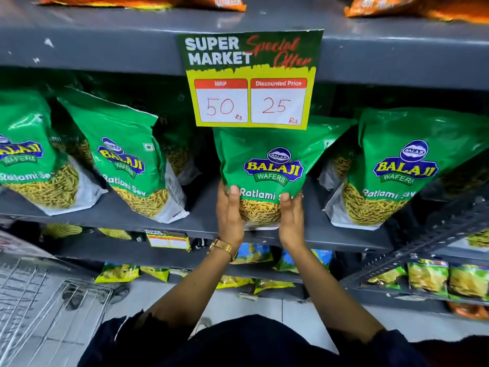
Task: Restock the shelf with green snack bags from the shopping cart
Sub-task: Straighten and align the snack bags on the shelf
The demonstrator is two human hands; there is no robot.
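Observation:
A green snack bag (267, 165) stands upright at the middle of the grey shelf (201, 221), just under a price sign. My left hand (229, 215) grips its lower left side and my right hand (291, 221) grips its lower right side. More green snack bags stand on the same shelf: one at the far left (29, 154), one left of centre (129, 160) and one on the right (397, 165). Others sit behind them, partly hidden. The wire shopping cart (39, 308) is at the lower left; what it holds is not visible.
A special offer price sign (251, 80) hangs from the shelf above. Orange packs (412, 9) lie on the top shelf. Lower shelves hold yellow and blue snack packs (254, 255). A slotted metal upright (423, 242) slants at the right. The floor is pale tile.

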